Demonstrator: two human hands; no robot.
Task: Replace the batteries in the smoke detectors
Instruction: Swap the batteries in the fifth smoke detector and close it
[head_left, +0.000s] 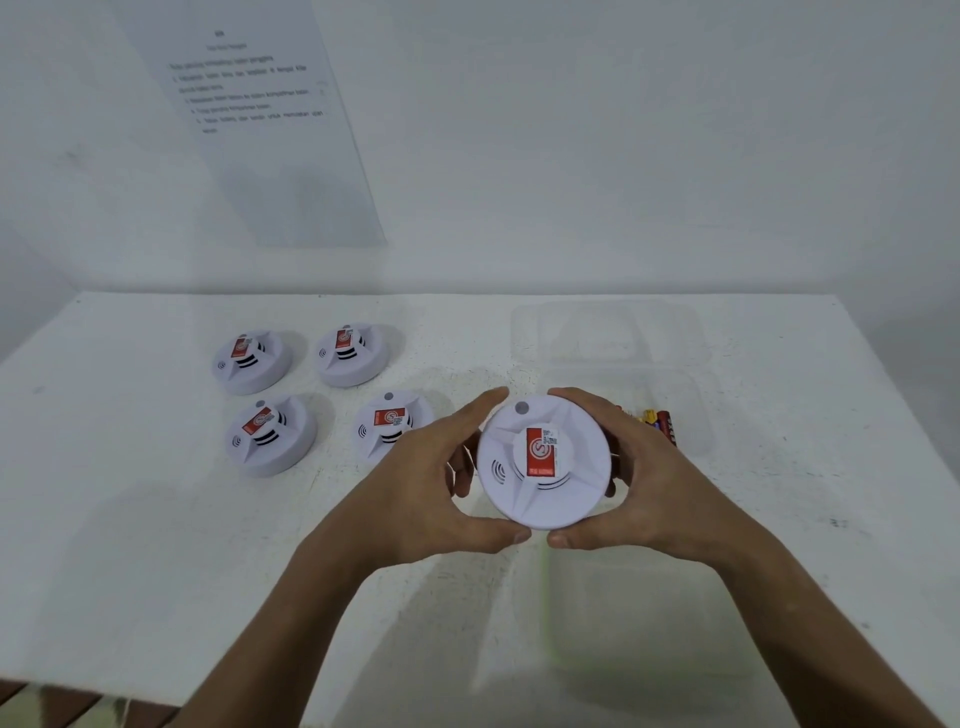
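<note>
I hold a round white smoke detector (543, 462) with a red label above the table, face up. My left hand (436, 488) grips its left rim and my right hand (649, 483) grips its right rim, thumbs meeting at the near edge. Several more white smoke detectors lie on the table to the left: two at the back (252, 361) (353, 353) and two nearer (270, 434) (389, 423). Red and yellow batteries (660, 423) show just past my right hand, inside a clear container.
Clear plastic containers stand on the white table (130, 519): one at the back right (608, 332), one holding the batteries (691, 410), and a green-tinted one (649, 623) under my right forearm. A printed instruction sheet (249, 119) hangs on the wall.
</note>
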